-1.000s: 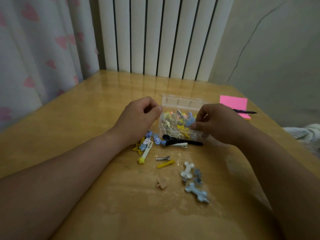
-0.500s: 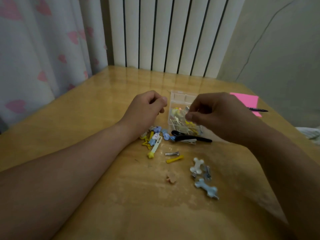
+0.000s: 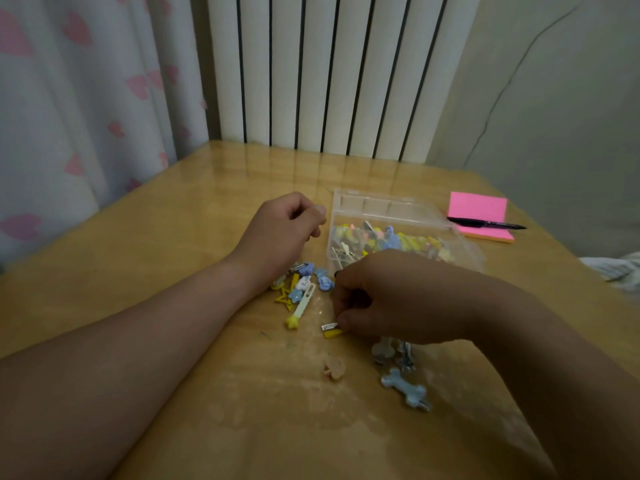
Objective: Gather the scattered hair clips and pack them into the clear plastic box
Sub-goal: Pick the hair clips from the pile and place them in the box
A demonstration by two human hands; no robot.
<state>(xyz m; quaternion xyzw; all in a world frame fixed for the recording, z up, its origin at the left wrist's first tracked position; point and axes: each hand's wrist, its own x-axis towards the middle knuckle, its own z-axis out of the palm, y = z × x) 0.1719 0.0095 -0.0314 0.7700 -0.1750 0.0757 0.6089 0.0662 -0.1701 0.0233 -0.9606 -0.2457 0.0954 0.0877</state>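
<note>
The clear plastic box [image 3: 349,202] stands open at the table's middle with several coloured hair clips inside. My right hand [image 3: 391,299] is down on the table in front of the box, fingers curled and pinching a small silver clip [image 3: 330,327] that lies on a yellow clip [image 3: 333,334]. My left hand [image 3: 284,230] hovers left of the box, fingers curled, nothing visible in it. Under its wrist lies a cluster of blue and yellow clips [image 3: 301,289]. A blue bone-shaped clip [image 3: 407,393] and a peach clip [image 3: 334,368] lie nearer me. The black clip is hidden behind my right hand.
A pink sticky-note pad [image 3: 479,211] with a black pen [image 3: 485,224] across it lies right of the box. A white radiator stands behind the wooden table [image 3: 173,237]; a heart-print curtain hangs at the left.
My right hand came down from above the box to the table and took hold of the silver and yellow clips. My left hand stayed almost where it was.
</note>
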